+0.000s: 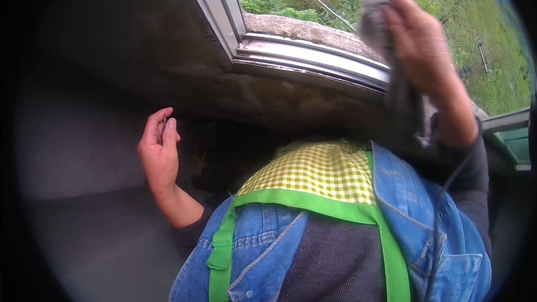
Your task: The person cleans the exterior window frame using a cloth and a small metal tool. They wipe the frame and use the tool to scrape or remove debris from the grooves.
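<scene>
My right hand (419,46) is raised at the upper right, in front of the window opening, with its fingers closed on a grey cloth (375,21). The cloth hangs down below the hand, blurred, and covers part of the metal window frame's bottom track (310,54). At the left, my left hand (161,142) is held up before the dark wall, fingers curled towards the thumb. A small thin dark object (161,131) shows between them; what it is cannot be told.
A metal side frame (216,8) meets the bottom track at a corner. Outside it runs a rough concrete ledge (293,25), with green plants beyond. A window sash with greenish glass (514,140) stands at the right. A dark cable (440,209) hangs along my right side.
</scene>
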`<act>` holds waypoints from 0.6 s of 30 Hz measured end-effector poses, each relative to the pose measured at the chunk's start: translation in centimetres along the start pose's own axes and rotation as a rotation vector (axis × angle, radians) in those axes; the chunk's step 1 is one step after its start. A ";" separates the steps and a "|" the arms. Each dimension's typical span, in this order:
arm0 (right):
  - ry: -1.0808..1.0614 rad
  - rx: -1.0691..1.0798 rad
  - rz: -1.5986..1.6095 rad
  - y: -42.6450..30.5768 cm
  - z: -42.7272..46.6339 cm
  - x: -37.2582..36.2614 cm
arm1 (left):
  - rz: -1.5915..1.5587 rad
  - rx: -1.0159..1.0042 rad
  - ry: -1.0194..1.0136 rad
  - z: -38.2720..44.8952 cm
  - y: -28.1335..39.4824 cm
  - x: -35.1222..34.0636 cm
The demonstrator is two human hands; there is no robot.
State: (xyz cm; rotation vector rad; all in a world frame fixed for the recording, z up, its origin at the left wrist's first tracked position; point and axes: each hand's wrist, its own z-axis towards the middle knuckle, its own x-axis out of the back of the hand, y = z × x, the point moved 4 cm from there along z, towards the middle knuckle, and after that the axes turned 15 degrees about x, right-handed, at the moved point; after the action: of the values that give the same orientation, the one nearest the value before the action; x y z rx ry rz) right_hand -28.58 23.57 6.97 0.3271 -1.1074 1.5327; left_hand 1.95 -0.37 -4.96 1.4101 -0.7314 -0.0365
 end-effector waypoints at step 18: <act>-0.055 0.652 -0.286 4.4 -8.5 -8.3 | 0.060 -0.503 -1.069 -9.8 19.5 -14.8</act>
State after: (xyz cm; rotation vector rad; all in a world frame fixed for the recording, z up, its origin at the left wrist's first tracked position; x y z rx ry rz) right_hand -26.90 25.56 -5.42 0.9330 -0.5395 1.5931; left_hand -12.56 18.52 6.21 0.8034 -1.5037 -0.9187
